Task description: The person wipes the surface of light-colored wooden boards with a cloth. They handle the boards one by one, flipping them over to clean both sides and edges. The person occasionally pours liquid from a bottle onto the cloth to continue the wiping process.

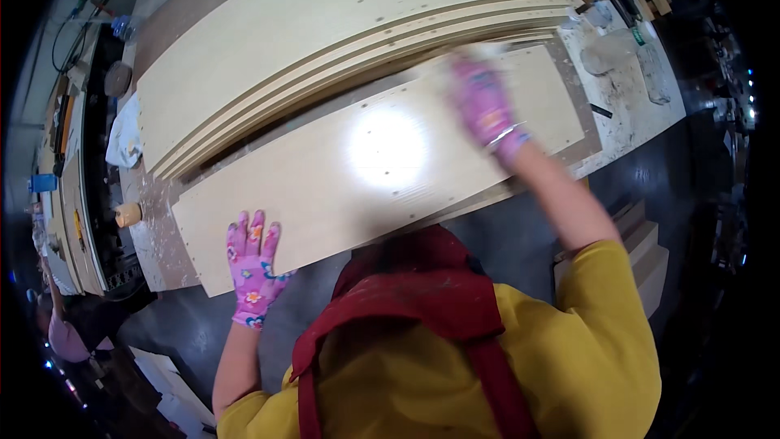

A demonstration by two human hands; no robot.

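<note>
I note pale cream wooden panels (pixel 357 162), pink flower-patterned gloves on the left hand (pixel 253 264) and right hand (pixel 485 106), yellow sleeves (pixel 605 333), a dark red apron (pixel 422 293).

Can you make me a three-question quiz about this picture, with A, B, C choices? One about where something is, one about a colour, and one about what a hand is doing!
1. Where is the left hand?
A. On the near edge of the front board
B. On the white cloth
C. Inside a box

2. What colour are the gloves?
A. Green
B. Pink with flowers
C. Black

3. How is the right hand on the front board?
A. Holding a hammer
B. Hanging by the person's side
C. Blurred on the far part of the board

Answers:
1. A, the fingers lie flat on the board's near edge, close to its left end.
2. B, both gloves are pink with small flower prints.
3. C, it is smeared with blur next to the stack of boards; what, if anything, it holds cannot be told.
</note>
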